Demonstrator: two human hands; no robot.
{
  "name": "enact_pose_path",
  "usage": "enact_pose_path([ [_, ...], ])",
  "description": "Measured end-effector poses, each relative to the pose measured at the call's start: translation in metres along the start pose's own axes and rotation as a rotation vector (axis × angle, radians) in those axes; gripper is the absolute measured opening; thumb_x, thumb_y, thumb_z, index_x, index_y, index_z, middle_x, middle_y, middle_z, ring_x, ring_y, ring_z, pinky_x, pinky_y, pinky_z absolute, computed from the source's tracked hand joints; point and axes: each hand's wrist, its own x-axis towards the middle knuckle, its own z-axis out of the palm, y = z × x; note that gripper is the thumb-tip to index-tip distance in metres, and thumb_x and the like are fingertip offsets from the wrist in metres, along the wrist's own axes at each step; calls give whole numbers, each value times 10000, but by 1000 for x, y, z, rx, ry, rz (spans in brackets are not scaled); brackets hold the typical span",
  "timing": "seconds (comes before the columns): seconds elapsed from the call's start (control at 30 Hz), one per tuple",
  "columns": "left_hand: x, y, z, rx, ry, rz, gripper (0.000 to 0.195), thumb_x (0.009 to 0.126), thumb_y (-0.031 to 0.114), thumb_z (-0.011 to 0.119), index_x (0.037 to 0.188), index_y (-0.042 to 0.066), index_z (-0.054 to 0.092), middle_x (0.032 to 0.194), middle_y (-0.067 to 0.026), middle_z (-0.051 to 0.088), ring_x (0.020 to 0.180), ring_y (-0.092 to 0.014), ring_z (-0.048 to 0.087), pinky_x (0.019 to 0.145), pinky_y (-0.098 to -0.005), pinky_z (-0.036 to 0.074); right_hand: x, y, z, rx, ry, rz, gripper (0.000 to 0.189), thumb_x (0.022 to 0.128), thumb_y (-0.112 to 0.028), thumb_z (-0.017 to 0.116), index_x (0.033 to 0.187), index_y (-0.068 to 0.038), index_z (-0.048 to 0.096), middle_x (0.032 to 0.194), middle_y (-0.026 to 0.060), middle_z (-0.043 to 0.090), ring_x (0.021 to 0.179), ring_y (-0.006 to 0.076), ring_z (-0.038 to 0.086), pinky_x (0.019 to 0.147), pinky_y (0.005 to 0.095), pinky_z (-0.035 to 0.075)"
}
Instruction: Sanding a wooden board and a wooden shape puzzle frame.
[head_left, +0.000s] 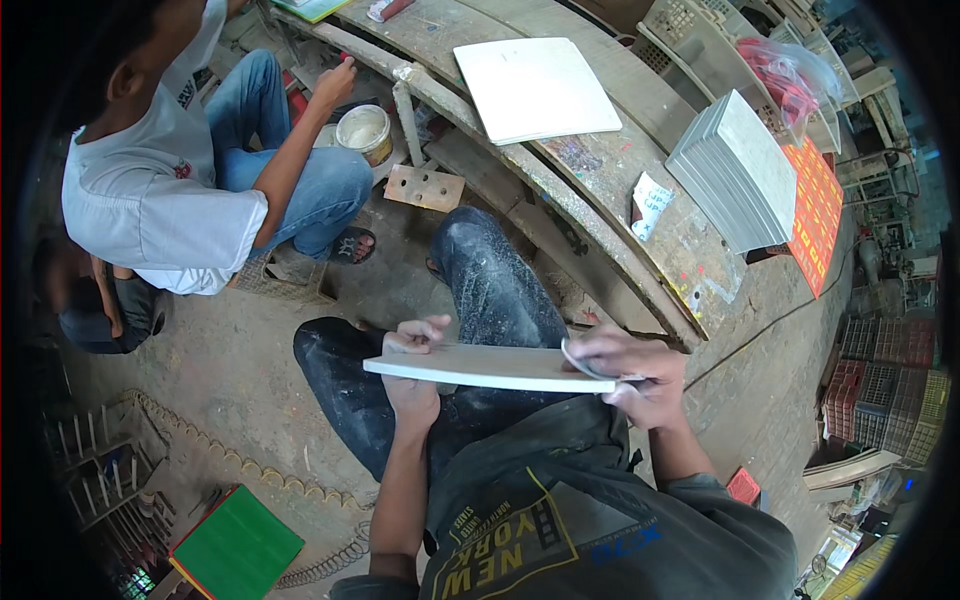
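Above my lap I hold a flat white board (487, 367) nearly edge-on to the view. My left hand (411, 375) grips its left end, with the thumb below and the fingers bent over the top. At the right end is my right hand (637, 375), slightly blurred. It pinches a thin, bent sheet (581, 361) that looks like sandpaper, curled against the board's corner and edge. Whitish dust marks my fingers and my dark trousers (502, 277).
On the workbench (570, 161) lie white boards (536, 86), a torn printed paper piece (649, 204) and a stack of grey-white boards (739, 176). A person (165, 172) sits at left near a bucket (364, 131). A coiled hose (247, 465) and green board (238, 544) are lower left.
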Motion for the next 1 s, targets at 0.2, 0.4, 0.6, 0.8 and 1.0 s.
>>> enact_pose_path([
  [0.2, 1, 49, 9, 703, 241, 485, 781, 860, 437, 705, 1444, 64, 345, 1521, -160, 330, 1401, -345, 368, 1123, -528, 292, 14, 0, 13, -72, 59, -12, 286, 863, -74, 691, 1089, 100, 695, 1184, 287, 684, 1021, 376, 691, 855, 424, 514],
  [0.4, 28, 120, 65, 1105, -361, 409, 521, 760, 334, 835, 1140, 31, 645, 1091, -103, 653, 1064, -295, 632, 987, -480, 450, 22, -9, 20, -175, -80, 36, 322, 863, -50, 666, 1154, 84, 685, 1260, 231, 670, 1040, 351, 667, 893, 406, 503],
  [0.6, 40, 97, 60, 889, -437, 443, 225, 654, 115, 840, 811, 28, 704, 754, -82, 678, 697, -260, 694, 644, -352, 557, 1, -2, 26, -305, -47, -18, 381, 885, -36, 604, 1258, 20, 663, 1309, 149, 668, 1303, 382, 532, 1062, 500, 355],
  [0.8, 35, 96, 63, 889, -442, 460, 259, 631, 106, 832, 849, 25, 718, 761, -77, 675, 702, -246, 695, 634, -345, 552, -50, 36, -5, -435, -46, 140, 375, 905, -38, 575, 1267, -33, 674, 1330, 107, 664, 1319, 369, 527, 1079, 482, 325],
  [1.0, 35, 98, 58, 892, -433, 472, 280, 611, 80, 824, 864, 13, 722, 782, -86, 691, 713, -241, 704, 623, -333, 548, -86, 45, -43, -813, -129, 382, 430, 902, -5, 584, 1324, -65, 639, 1354, 79, 652, 1330, 345, 529, 1111, 476, 338],
])
